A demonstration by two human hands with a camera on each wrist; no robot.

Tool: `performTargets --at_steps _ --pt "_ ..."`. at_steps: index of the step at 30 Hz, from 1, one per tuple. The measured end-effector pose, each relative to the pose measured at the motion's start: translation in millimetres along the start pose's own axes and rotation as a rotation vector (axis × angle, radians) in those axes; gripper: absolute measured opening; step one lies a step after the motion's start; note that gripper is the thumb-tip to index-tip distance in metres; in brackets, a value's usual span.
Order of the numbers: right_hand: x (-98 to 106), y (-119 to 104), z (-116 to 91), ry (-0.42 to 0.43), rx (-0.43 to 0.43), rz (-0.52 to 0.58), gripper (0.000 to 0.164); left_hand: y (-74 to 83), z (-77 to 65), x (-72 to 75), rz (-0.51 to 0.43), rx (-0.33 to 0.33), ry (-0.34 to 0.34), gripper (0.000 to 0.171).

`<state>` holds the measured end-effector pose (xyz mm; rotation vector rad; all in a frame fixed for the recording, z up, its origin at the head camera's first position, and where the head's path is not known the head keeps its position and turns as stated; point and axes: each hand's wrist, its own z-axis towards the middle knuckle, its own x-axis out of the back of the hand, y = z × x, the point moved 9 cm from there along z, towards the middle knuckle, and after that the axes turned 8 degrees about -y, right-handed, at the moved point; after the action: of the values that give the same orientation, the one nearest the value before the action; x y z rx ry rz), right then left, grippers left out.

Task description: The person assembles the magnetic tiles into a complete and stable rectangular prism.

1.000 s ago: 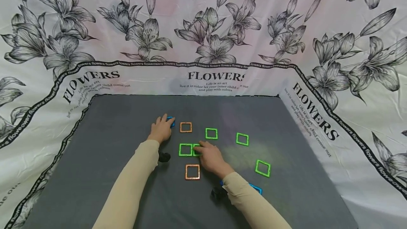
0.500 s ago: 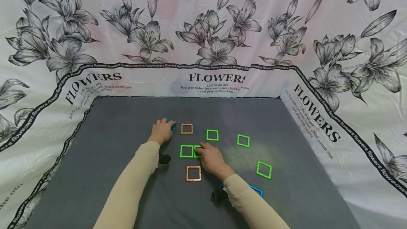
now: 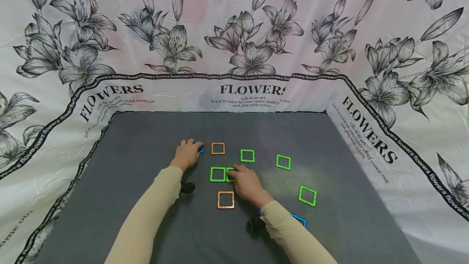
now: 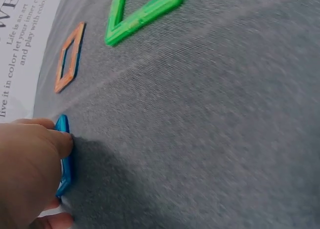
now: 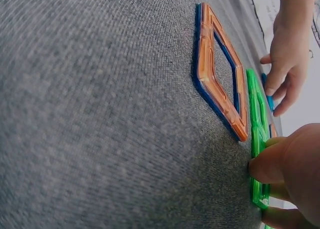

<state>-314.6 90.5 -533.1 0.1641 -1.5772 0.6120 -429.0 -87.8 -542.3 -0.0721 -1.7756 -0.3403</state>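
Note:
My left hand (image 3: 186,154) pinches a blue square magnetic tile (image 4: 68,161) at the far left of the group, thumb on its near edge. Most of that tile is covered by the fingers in the head view. Nearer the middle, my right hand (image 3: 250,184) holds a green magnetic tile (image 5: 257,181) between thumb and fingers, partly hiding it. Edge to edge on its left lies another green tile (image 3: 211,174). An orange tile (image 3: 219,200) lies flat just in front of this green pair, and a second orange tile (image 3: 212,148) sits right of my left hand.
Toward the right are three spread-out green tiles, one farther back (image 3: 247,150), one beyond it (image 3: 283,156) and one nearer (image 3: 307,188). A blue tile (image 3: 299,219) is partly under the right sleeve. Flower-printed cloth (image 3: 249,60) borders the grey surface (image 3: 146,133).
My left hand has drawn slightly back toward me with the blue tile, and less of the tile shows. The right hand stays on its green tile. The head view has shifted a little.

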Motion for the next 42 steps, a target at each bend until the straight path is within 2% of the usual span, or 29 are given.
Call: performTargets --at_steps 4,13,28,33,38,42 --pt "0 3 1 -0.007 -0.020 0.003 0.038 1.7 -2.8 0.0 0.004 -0.022 0.007 0.043" --pt "-5 5 3 -0.101 -0.048 0.009 0.040 4.7 -6.7 -1.1 0.035 -0.044 0.026 0.043" --pt "-7 4 2 -0.095 -0.053 -0.052 0.041 7.2 -15.0 -1.3 0.057 -0.072 0.014 0.044" --pt "-11 3 3 -0.102 -0.056 -0.047 0.042 3.5 -17.7 -3.6 0.027 -0.079 0.002 0.043" --pt "-12 3 4 -0.101 -0.052 -0.042 0.042 0.4 -20.6 -1.6 -0.009 -0.120 0.011 0.042" --pt "-12 3 5 -0.097 -0.046 -0.033 0.043 -3.4 -24.6 4.4 -0.091 -0.156 0.046 0.043"
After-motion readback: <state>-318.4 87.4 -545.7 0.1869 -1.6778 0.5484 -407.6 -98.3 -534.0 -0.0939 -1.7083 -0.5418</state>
